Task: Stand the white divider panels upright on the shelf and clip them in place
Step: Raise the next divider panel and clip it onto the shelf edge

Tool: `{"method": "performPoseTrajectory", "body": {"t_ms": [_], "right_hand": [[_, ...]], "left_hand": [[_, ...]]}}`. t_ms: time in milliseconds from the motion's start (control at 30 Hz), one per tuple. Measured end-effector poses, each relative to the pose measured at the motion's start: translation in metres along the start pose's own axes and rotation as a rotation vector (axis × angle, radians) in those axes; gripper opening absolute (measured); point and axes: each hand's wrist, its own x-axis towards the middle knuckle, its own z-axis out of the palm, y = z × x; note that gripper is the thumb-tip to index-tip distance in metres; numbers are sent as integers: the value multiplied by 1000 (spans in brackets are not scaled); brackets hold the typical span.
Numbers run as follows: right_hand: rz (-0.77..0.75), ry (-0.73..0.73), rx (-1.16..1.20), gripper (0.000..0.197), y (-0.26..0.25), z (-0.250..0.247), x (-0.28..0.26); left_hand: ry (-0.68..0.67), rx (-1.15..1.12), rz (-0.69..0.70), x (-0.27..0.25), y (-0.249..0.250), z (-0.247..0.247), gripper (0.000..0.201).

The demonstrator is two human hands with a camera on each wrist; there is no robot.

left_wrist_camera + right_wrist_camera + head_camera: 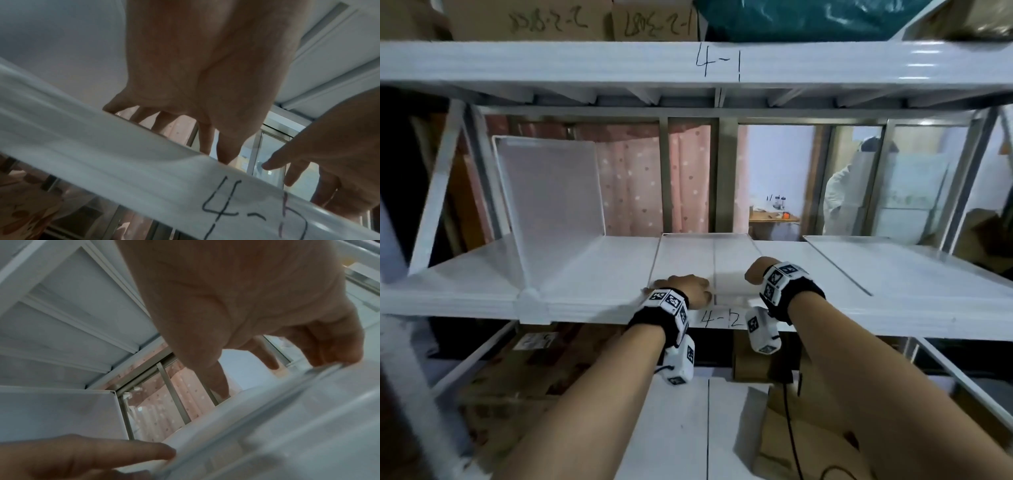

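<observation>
Handwritten mark "4-1" (717, 63) stands on the front edge of the upper shelf (551, 61). Mark "4-2" (720, 320) stands on the front edge of the middle shelf (482, 301). Handwriting on the cardboard boxes (599, 20) up top is not legible.

**Bare forearms, tagged wrist rigs**

Both forearms are bare, without sleeves. Each wrist wears a black strap (654, 320) carrying white cube faces printed with black square markers. A white camera block (678, 363) hangs beneath each wrist; a thin black cable (789, 421) trails toward 6 o'clock.

upright divider (548, 198) — left of flat panel (702, 260)
</observation>
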Motion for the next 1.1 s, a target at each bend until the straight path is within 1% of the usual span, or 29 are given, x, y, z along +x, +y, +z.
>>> {"method": "performPoseTrajectory", "body": {"t_ms": [67,100,133,167,200,267,333,400,467,500,567,600,633,700,767,833,900,1000,1100], "right_hand": [[-33,21,13,55,-4,-4,-19],[-32,-4,-10,51,-4,-2,-19],[-23,-24,20,52,-1,4,-12],[-32,1,146,56,2,10,2],[-39,13,185,58,3,6,1],[29,27,339,49,4,-3,-1],[111,68,538,45,9,-11,1],[186,131,629,45,6,-16,5],[232,235,695,44,3,-18,13],[238,291,702,38,0,-18,13],[242,439,711,21,-8,-24,4],[245,512,733,18,-11,-27,-4],[245,568,768,19,-12,-30,-10],[246,650,889,20,-14,-33,-20],[255,679,1041,17,-12,-38,-24],[268,704,1163,22,-8,-44,-29],[225,751,1265,33,-5,-54,-33],[128,795,1291,56,-7,-69,-43],[65,813,1305,73,-1,-77,-51]], "left_hand": [[-27,11,6,34,-2,16,56],[-31,16,1,45,-4,23,60],[-30,20,-2,52,-6,29,61],[-41,26,-9,45,-7,25,64],[-30,23,-10,34,-7,19,67],[27,22,-53,13,-10,8,72],[55,-21,-92,2,-12,6,74],[72,-52,-83,1,-14,6,74],[89,-80,-74,6,-14,8,72],[98,-90,-75,7,-14,9,70],[133,-101,-65,11,-12,10,61],[149,-106,-53,10,-11,11,57],[153,-118,-42,8,-9,10,55],[157,-131,-36,5,-6,6,64],[171,-129,-32,2,-3,4,74],[189,-165,-6,1,3,3,83],[197,-240,30,0,13,3,87],[247,-341,103,8,35,6,81],[277,-405,160,21,64,10,76]]}}
